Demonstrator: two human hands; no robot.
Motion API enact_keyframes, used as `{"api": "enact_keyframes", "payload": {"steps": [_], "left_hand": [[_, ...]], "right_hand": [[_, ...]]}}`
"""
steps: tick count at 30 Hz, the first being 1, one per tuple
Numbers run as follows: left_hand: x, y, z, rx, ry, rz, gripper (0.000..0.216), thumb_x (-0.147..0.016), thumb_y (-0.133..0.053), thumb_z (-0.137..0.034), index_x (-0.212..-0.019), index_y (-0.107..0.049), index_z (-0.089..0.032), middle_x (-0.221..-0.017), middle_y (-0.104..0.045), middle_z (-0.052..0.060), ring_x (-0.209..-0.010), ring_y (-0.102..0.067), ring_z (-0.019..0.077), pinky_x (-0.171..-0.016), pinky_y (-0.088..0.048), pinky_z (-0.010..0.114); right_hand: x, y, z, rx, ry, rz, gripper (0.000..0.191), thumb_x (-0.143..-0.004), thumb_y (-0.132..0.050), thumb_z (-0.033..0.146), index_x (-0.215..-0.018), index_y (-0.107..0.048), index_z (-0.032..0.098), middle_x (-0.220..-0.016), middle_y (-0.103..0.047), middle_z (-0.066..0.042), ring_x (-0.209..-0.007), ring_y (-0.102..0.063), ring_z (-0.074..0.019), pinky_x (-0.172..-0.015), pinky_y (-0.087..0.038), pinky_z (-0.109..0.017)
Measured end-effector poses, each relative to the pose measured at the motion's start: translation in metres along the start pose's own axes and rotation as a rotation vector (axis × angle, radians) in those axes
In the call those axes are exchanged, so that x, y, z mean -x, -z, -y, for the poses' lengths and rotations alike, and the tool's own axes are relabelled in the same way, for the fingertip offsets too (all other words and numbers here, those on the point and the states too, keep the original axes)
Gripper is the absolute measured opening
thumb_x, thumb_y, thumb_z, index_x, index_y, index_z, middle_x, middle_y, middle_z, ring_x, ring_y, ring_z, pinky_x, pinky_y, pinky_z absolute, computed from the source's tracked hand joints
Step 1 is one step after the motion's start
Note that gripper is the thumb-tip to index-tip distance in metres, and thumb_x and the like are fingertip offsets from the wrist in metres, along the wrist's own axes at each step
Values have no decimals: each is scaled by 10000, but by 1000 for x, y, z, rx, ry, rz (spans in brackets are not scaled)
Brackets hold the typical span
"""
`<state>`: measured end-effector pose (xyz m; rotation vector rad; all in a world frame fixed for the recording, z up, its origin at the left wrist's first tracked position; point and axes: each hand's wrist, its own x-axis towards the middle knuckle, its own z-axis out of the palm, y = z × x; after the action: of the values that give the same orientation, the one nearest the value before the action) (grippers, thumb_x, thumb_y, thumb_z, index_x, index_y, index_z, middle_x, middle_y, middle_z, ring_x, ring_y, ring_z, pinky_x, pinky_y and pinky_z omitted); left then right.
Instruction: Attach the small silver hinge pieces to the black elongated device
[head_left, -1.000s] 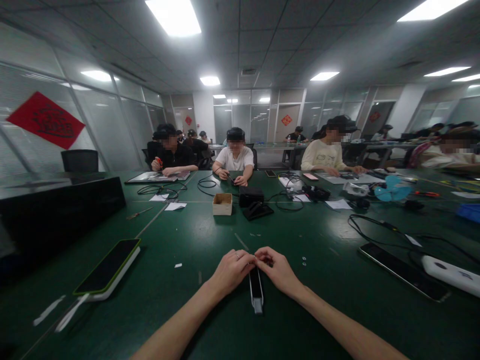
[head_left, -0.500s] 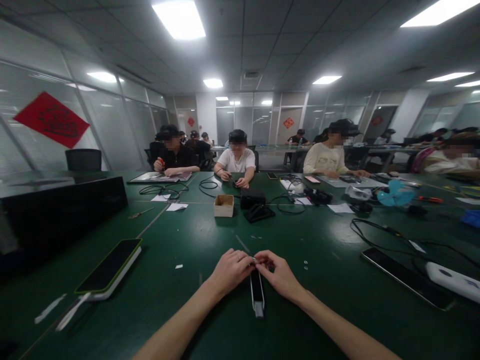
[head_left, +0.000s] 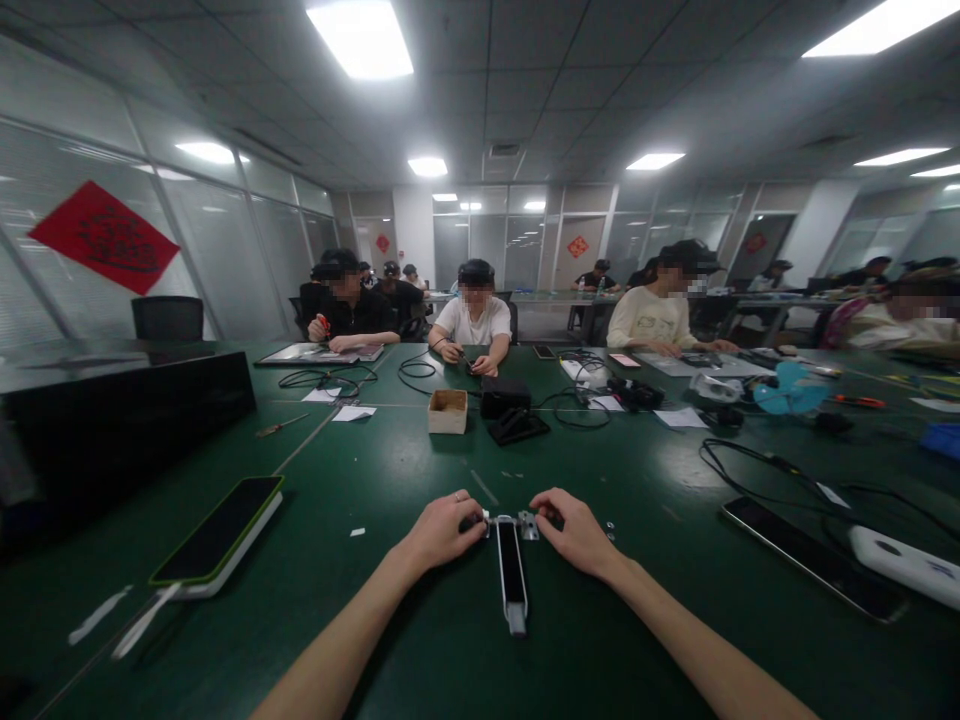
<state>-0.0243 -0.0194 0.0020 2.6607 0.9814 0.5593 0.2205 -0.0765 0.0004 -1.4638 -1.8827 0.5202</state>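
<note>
A long narrow black device with a white frame (head_left: 512, 575) lies lengthwise on the green table (head_left: 420, 470) in front of me. At its far end small metal parts stick out to both sides. My left hand (head_left: 442, 526) pinches the part on the left of that end, fingers curled shut. On the right of that end, my right hand (head_left: 576, 528) pinches the small metal part in the same way. Both forearms reach in from the bottom edge.
A phone in a green case (head_left: 217, 530) lies to my left, a dark tablet (head_left: 814, 558) and a white device (head_left: 904, 565) to my right. Ahead stand a small cardboard box (head_left: 447, 410), a black box (head_left: 504, 396) and cables. Several people sit at the far side.
My hands have moved apart from touching each other over the device's far end to either side of it, and small metal parts now show between them.
</note>
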Motion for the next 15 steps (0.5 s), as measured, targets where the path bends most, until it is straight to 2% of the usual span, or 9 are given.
{"api": "enact_keyframes", "payload": {"steps": [4,15], "left_hand": [[-1,0,-2,-9,-3,8,157,-892,-526,-300,-906,-629,-183,-887,-585,13,-752,-570,127,-682,-444,222],[-3,-15,8,-80,-60,-45,152,-920,-518,-289,-944,-641,-203,-906,-596,6,-770,-576,126,-690,-430,220]], "right_hand": [[1,-2,2,37,35,45,105,-824,-528,234,-858,-611,179,-861,-588,-32,-760,-543,-158,-687,-472,-307],[1,-6,3,63,66,76,109,-844,-526,244,-865,-612,180,-841,-585,-28,-742,-531,-149,-674,-461,-295]]}}
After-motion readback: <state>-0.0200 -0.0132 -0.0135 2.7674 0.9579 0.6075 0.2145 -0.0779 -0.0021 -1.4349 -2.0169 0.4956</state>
